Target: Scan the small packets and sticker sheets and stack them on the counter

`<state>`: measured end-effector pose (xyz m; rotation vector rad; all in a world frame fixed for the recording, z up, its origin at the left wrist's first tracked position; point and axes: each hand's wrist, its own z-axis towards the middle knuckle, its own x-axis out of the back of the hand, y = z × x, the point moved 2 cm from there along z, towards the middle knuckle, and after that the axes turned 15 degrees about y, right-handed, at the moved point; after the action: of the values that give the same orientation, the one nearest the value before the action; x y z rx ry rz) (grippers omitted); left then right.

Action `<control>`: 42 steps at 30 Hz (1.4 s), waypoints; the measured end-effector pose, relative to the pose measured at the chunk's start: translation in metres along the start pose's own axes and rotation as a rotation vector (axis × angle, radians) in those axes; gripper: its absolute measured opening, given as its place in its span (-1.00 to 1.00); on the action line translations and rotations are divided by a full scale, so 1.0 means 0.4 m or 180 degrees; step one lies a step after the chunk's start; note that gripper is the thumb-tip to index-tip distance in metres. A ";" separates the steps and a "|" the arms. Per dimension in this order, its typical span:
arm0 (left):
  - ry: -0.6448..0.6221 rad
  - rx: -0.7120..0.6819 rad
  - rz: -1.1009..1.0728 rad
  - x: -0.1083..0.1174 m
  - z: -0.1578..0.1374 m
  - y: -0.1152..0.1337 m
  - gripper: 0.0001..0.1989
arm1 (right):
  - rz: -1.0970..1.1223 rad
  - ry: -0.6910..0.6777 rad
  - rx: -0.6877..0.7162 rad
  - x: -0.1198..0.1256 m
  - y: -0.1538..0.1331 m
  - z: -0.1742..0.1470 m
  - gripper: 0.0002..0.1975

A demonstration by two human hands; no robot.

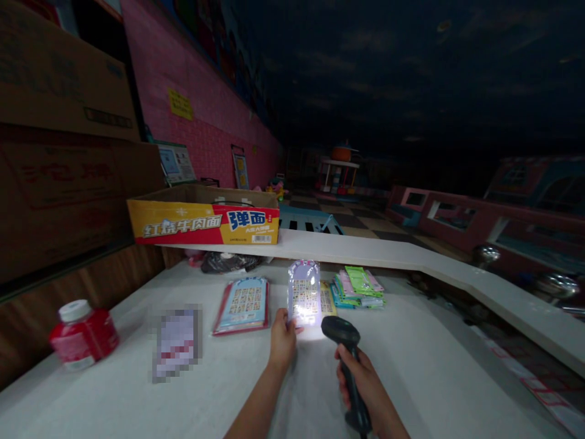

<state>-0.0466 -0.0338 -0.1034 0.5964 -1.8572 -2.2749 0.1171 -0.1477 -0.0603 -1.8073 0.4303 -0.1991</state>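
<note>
My left hand (283, 342) pinches the lower edge of a purple sticker pack (304, 292) in shiny clear wrapping, raised off the white counter. A bright patch of light falls on the pack's lower part. My right hand (363, 381) is wrapped round the handle of a black barcode scanner (342, 332), its head pointing at the pack. A yellowish pack (327, 299) shows partly behind the purple one. Left of it lies a stack of blue and red sticker packs (244, 305). To the right is a pile of small green, pink and blue packets (359, 286).
A red bottle with a white cap (85, 335) stands at the left, beside a blurred-out flat item (177, 342). A yellow and red noodle carton (205, 222) rests on the raised ledge (356, 247). Large brown boxes (68, 171) are stacked at far left.
</note>
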 end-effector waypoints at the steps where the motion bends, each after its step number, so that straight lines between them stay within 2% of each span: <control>1: -0.0042 -0.0006 -0.0035 -0.001 -0.001 0.002 -0.77 | -0.0035 0.0006 0.0001 0.001 -0.002 0.000 -0.46; 7: -0.0106 -0.0085 0.0002 -0.001 0.000 -0.001 -0.71 | -0.0043 -0.0008 -0.0018 0.014 0.007 -0.004 -0.47; 10: -0.0104 -0.0076 -0.0047 -0.001 0.002 -0.008 -0.67 | 0.0087 -0.0047 -0.0026 0.023 0.014 0.024 -0.49; 13: -0.0130 -0.0032 -0.0056 -0.001 0.002 -0.013 -0.65 | 0.0625 -0.0172 -0.0237 0.038 0.017 0.080 -0.50; 16: -0.0140 0.0003 -0.0028 0.001 -0.001 -0.011 -0.67 | 0.1540 -0.0540 -0.0604 0.055 0.026 0.138 -0.50; 19: -0.0134 -0.0024 -0.0027 0.001 -0.006 -0.002 -0.68 | 0.2271 -0.0747 -0.0742 0.073 0.042 0.173 -0.59; 24: 0.0088 -0.0067 -0.0002 -0.002 -0.025 0.020 -0.67 | 0.2585 -0.0850 -0.0883 0.082 0.066 0.184 -0.64; 27: 0.0198 -0.0093 0.0010 0.018 -0.035 0.047 -0.65 | 0.2663 -0.0832 -0.0941 0.081 0.071 0.180 -0.64; 30: 0.0476 -0.0247 0.0135 0.077 -0.020 0.100 -0.64 | 0.2803 -0.0811 -0.0982 0.081 0.069 0.173 -0.67; 33: 0.0870 -0.0653 0.0831 0.165 0.021 0.175 -0.68 | 0.2858 -0.0777 -0.0994 0.084 0.063 0.163 -0.71; 35: 0.1215 -0.0940 0.1792 0.223 0.052 0.222 -0.69 | 0.2820 -0.0735 -0.0970 0.087 0.058 0.157 -0.73; 37: 0.1365 -0.1032 0.2756 0.265 0.076 0.252 -0.66 | 0.2779 -0.0706 -0.0955 0.089 0.054 0.152 -0.75; 39: 0.1316 -0.1059 0.3527 0.289 0.087 0.265 -0.62 | 0.2779 -0.0714 -0.0982 0.090 0.053 0.150 -0.76; 42: 0.1361 -0.1097 0.4235 0.301 0.083 0.265 -0.59 | 0.2840 -0.0717 -0.1036 0.091 0.055 0.150 -0.78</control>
<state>-0.1836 -0.0703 -0.0214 -0.2043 -1.0197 -1.3171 0.1676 -0.1132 -0.1013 -1.7472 1.0977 0.7195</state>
